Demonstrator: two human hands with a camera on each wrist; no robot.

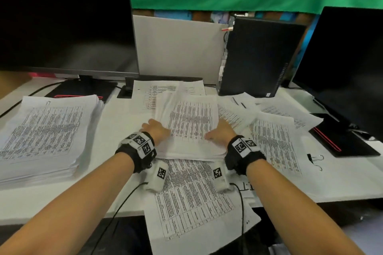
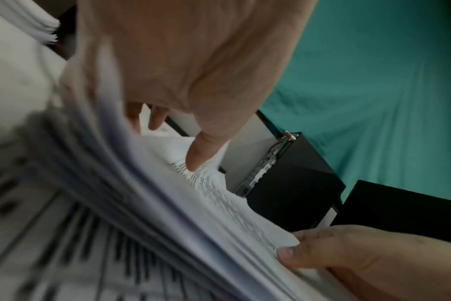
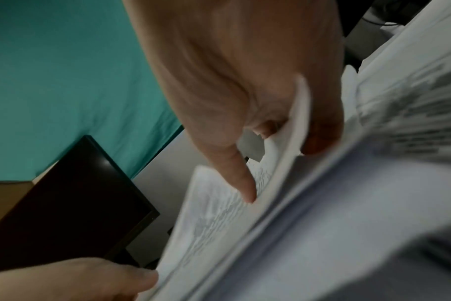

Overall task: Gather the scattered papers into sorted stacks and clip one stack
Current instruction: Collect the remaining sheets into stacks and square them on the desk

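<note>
From the head view, the left hand and right hand are gripping the side edges of a middle stack on the desk. A tall stack is already sitting at the left; loose sheets are lying to the right and toward the near edge, and the binder clip is lying unused.

In the left wrist view, the thumb is pressing on top, fingers curling under the edge.

In the right wrist view, the thumb is pressing the top sheet, fingers under.

Judging by this, gathering is partly done; clipping is left.
</note>
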